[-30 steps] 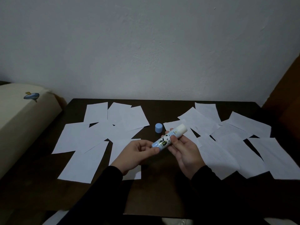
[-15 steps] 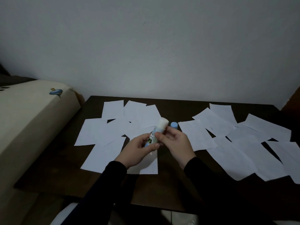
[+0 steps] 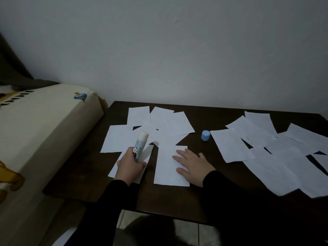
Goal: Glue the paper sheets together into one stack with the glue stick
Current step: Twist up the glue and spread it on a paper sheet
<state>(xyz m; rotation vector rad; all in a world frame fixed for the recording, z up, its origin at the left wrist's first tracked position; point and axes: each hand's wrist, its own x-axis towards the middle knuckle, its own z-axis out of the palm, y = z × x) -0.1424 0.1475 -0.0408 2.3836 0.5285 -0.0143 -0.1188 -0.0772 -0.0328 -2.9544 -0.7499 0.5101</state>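
Left hand (image 3: pixel 130 163) grips the uncapped glue stick (image 3: pixel 140 145) upright near the worktop's (image 3: pixel 209 110) left edge; right hand (image 3: pixel 192 165), fingers spread, pins a sheet (image 3: pixel 166 167) near the front edge. Loose sheets could shift and bond crooked.

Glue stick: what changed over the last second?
The right hand let go of the glue stick and now lies flat on a paper sheet near the table's front edge. The left hand alone grips the stick, carried leftward and upright, tip up. The blue cap stands in the same spot on the table; the scattered sheets lie as before.
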